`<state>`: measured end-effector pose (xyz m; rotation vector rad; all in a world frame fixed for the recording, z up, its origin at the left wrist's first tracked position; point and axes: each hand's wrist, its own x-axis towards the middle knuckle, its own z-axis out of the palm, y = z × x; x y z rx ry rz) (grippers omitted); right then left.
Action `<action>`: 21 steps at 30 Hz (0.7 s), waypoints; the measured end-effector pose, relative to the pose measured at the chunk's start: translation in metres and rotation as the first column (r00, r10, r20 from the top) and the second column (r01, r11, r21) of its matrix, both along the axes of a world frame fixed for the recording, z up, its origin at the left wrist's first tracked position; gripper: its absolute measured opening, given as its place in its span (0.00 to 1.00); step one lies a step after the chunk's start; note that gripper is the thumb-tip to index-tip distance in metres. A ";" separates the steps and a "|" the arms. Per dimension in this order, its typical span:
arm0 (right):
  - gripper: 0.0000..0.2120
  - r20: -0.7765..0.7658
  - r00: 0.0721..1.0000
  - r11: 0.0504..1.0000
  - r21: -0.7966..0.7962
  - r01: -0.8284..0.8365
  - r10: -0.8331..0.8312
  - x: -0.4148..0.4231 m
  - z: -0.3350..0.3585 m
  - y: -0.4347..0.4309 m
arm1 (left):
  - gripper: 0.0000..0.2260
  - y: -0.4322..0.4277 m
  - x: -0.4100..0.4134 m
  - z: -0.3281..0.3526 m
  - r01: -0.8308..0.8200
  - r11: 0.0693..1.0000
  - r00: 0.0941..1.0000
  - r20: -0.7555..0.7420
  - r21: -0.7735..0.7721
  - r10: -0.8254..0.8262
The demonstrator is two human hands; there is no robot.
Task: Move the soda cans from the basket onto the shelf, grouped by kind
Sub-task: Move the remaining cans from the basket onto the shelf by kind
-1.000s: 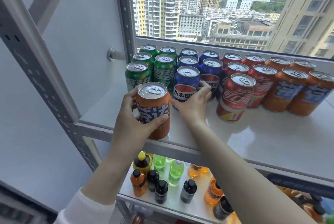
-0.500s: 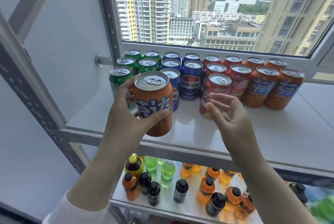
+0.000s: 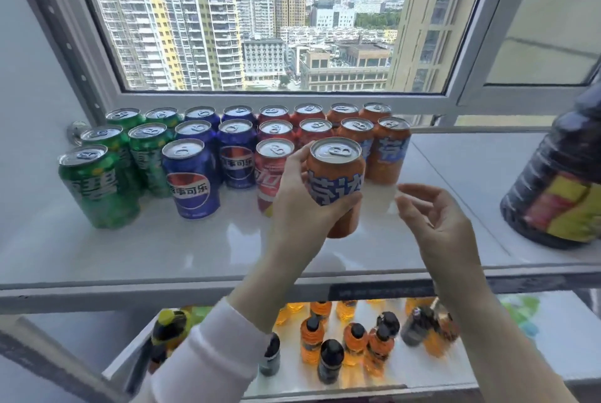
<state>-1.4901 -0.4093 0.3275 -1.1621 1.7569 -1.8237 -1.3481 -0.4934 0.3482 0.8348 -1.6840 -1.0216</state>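
My left hand (image 3: 300, 204) grips an orange soda can (image 3: 338, 175), upright, in front of the orange cans (image 3: 388, 150) on the white shelf (image 3: 162, 253). Its base is at or just above the shelf surface; I cannot tell which. My right hand (image 3: 434, 223) hovers just right of the can, fingers apart, holding nothing. Along the shelf stand green cans (image 3: 97, 184) at the left, then blue cans (image 3: 192, 178), then red cans (image 3: 271, 155), then the orange ones. The basket is not in view.
A large dark bottle (image 3: 559, 181) with a red and yellow label stands at the shelf's right end. A window frame (image 3: 276, 98) runs behind the cans. The lower shelf (image 3: 536, 354) holds several small orange, dark and green bottles.
My left hand has carried the orange can from the shelf's left front rightwards to the orange group. My right hand left the blue can and drew back, open.
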 end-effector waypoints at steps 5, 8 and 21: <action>0.12 -0.034 0.999 0.999 0.015 0.041 -0.040 -0.034 -0.004 0.012 | 0.36 -0.018 -0.047 -0.019 -0.018 1.000 1.000 0.001 0.014 0.018; 0.11 -0.082 0.996 0.998 0.048 0.036 -0.032 -0.047 -0.010 0.015 | 0.36 -0.030 -0.064 -0.026 -0.048 0.999 0.999 -0.011 0.024 0.048; 0.10 -0.437 0.900 0.999 0.034 0.027 -0.009 -0.078 -0.018 0.013 | 0.36 -0.044 -0.100 -0.041 -0.134 0.991 0.991 -0.010 0.003 0.134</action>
